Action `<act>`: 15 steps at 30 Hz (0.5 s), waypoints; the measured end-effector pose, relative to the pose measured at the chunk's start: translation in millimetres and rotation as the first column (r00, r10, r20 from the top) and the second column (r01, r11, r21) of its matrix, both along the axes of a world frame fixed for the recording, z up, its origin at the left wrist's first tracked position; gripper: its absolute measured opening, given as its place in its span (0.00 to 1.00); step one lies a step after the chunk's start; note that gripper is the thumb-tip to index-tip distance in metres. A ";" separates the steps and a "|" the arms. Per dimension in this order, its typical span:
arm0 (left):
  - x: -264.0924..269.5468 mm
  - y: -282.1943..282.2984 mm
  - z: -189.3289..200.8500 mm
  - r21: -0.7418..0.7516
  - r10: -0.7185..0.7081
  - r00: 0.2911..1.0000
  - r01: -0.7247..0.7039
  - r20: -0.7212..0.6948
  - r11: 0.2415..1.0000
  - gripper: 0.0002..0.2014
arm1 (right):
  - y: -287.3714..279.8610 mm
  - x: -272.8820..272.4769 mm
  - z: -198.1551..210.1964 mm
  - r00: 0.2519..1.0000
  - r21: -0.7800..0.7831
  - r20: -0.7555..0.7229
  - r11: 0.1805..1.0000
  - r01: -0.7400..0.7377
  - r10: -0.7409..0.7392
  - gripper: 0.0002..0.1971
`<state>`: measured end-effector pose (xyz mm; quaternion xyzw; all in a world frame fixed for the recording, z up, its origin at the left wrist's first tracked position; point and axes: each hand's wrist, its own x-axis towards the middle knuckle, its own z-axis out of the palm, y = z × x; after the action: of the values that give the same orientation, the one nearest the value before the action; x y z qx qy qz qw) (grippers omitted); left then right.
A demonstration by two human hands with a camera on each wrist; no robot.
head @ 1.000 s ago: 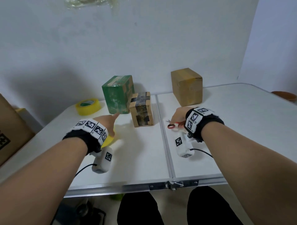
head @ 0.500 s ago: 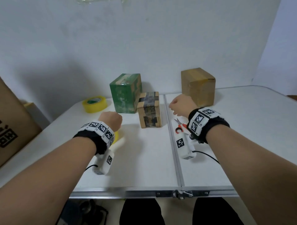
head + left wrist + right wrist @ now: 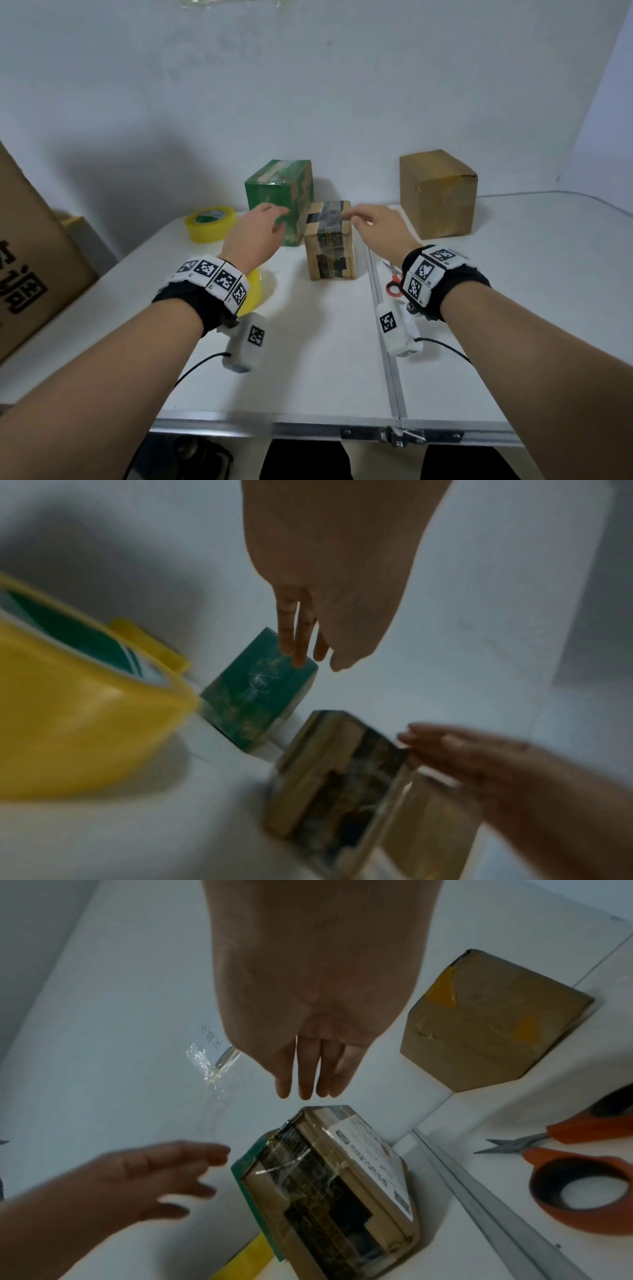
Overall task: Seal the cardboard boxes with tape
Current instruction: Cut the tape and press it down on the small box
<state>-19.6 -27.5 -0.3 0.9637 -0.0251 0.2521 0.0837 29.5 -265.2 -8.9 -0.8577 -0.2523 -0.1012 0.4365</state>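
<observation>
Left hand (image 3: 253, 229), fingers relaxed and empty, at 9 o'clock of small box (image 3: 330, 253); right hand (image 3: 376, 226), fingers extended, empty, touches box top at 3 o'clock; scissors (image 3: 394, 282) on surface (image 3: 325, 359).

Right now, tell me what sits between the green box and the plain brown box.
The small taped box stands between the green box and the plain brown box, nearer the green one. The head view shows it, both hands reaching toward it.

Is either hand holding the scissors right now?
No: the scissors lie on the table, and both the right hand and left hand reach forward empty.
</observation>
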 end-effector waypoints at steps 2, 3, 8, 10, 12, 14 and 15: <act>4.7 -15.3 11.2 -0.244 -0.084 0.996 0.082 0.002 0.966 0.16 | 5.3 6.2 2.3 1.000 -0.060 -0.008 0.998 -0.015 0.015 0.17; 7.7 -23.8 15.2 -0.296 -0.125 0.991 0.107 -0.043 0.949 0.17 | 7.9 9.1 4.0 1.000 -0.135 0.004 0.991 -0.006 0.007 0.17; 33.6 -48.6 10.1 -0.238 -0.190 0.955 0.134 -0.229 0.962 0.23 | 7.0 21.6 1.4 0.996 -0.193 -0.008 0.978 0.084 -0.087 0.19; 39.0 -49.9 -0.1 -0.257 -0.212 0.943 0.145 -0.256 0.956 0.24 | 7.0 23.7 -1.1 0.992 -0.170 -0.020 0.979 0.116 -0.121 0.19; 41.4 -47.1 -9.9 -0.230 -0.228 0.948 0.177 -0.221 0.957 0.26 | 11.7 22.5 -1.8 0.990 -0.207 -0.006 0.968 0.138 -0.143 0.20; 45.2 -41.6 -15.0 -0.158 -0.219 0.953 0.188 -0.208 0.969 0.31 | 17.1 22.3 -4.5 0.986 -0.198 0.013 0.967 0.163 -0.164 0.21; 46.2 -39.6 -16.2 -0.128 -0.211 0.955 0.187 -0.210 0.974 0.33 | 18.5 22.7 -6.2 0.985 -0.177 0.010 0.969 0.171 -0.172 0.21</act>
<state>26.6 -67.1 -16.5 0.9725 -0.0992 0.1341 0.1625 52.2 -246.7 -15.1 -0.9120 -0.1842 -0.1130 0.3486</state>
